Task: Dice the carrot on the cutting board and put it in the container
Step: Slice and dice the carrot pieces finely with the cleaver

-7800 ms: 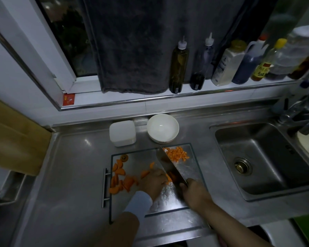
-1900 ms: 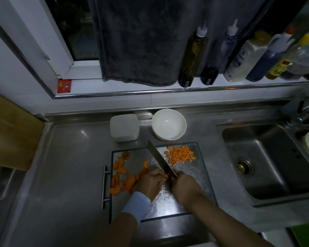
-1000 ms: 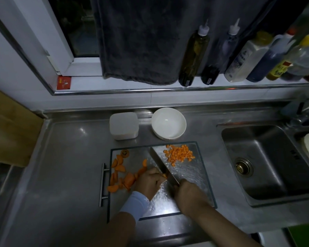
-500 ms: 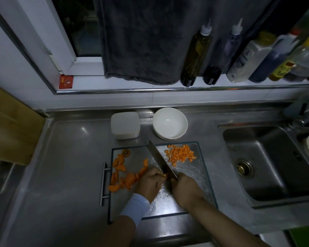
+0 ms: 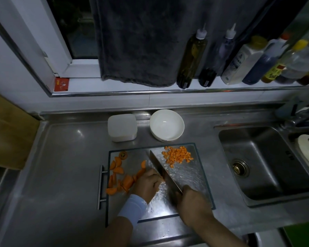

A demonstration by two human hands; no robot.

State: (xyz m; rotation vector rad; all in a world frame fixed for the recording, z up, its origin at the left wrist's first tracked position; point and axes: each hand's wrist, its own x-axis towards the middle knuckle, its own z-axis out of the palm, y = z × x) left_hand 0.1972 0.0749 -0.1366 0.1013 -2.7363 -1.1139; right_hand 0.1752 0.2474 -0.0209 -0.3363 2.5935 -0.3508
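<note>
Right hand [image 5: 191,202] wraps the cleaver [image 5: 161,166] handle; left hand [image 5: 147,184] curls down on carrot chunks [image 5: 128,181] against the blade, mid cutting board [image 5: 194,179]. Diced carrot [image 5: 177,155] piled at the board's far right corner. Past it: white container [image 5: 122,129], bowl [image 5: 166,124] beside.

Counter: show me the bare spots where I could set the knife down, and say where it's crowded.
Widest bare steel: the counter left of the cutting board and its handle. A narrower strip lies between the board and the sink. Crowded: the container and bowl behind the board; carrot chunks, diced carrot and the knife on it.
</note>
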